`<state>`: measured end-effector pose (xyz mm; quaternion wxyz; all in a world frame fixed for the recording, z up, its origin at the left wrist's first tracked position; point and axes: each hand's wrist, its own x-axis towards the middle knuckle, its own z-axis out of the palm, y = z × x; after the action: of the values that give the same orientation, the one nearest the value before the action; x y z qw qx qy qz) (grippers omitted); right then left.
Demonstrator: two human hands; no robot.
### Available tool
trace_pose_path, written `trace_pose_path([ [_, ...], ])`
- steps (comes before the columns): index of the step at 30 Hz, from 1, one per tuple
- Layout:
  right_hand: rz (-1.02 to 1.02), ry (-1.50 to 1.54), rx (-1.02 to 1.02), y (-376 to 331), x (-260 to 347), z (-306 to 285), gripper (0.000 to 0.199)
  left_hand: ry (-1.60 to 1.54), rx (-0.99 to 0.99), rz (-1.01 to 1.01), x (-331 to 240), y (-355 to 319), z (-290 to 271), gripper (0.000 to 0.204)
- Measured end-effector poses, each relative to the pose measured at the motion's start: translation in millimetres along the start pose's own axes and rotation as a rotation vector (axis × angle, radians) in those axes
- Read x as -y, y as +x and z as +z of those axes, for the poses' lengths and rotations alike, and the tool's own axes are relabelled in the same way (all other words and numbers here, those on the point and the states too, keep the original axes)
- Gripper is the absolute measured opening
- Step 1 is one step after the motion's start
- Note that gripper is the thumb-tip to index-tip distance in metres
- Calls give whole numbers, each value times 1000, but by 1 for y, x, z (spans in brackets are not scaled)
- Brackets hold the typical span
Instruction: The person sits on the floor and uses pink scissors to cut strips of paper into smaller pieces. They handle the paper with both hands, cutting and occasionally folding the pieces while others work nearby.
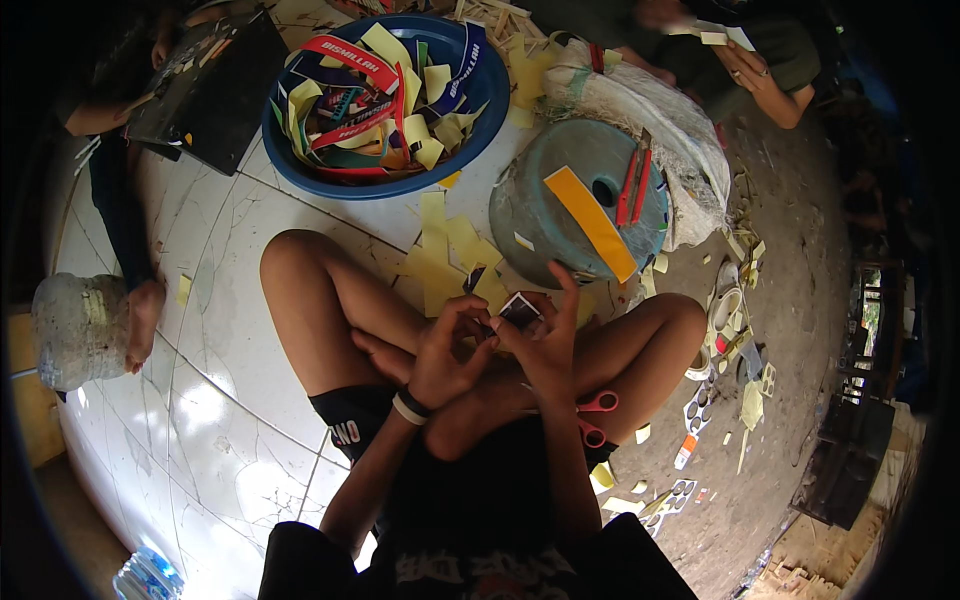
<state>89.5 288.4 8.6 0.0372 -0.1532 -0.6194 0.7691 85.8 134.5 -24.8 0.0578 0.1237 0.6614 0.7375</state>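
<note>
The left hand (445,365) is curled, thumb and forefinger tips nearly together; whether anything is pinched between them I cannot tell. The right hand (548,355) is mostly closed, thumb against fingers on a small dark-faced piece with a pale border (520,312), its forefinger raised clear. The piece sits above the crossed shins, just beside the left fingertips. For fine fingerwork like this, it seems best to grip by the edges, keep the right thumb steady and let the left fingertips do the delicate moving, so the piece neither creases nor slips. Close by, red-handled scissors (597,403) lie by the right thigh; minding the elbow there would be wise. Beyond the shins, pale yellow paper scraps (435,240) cover some tiles, a soft catch for anything dropped. An upturned grey-green bucket (525,180) makes a handy stand, bearing an orange strip (590,225) and a red two-armed hand tool (640,180). Farther out, a blue basin (350,190) holds many printed strips, best kept uncrumpled.
</note>
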Motion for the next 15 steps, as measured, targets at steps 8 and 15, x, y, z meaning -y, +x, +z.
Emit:
trace_pose_path([
  [8,-12,-34,-141,0,-5,-1,83,268,-41,78,-10,-1,4,43],
  [15,-24,-35,-179,-5,0,5,77,398,-8,206,-21,3,2,30],
])
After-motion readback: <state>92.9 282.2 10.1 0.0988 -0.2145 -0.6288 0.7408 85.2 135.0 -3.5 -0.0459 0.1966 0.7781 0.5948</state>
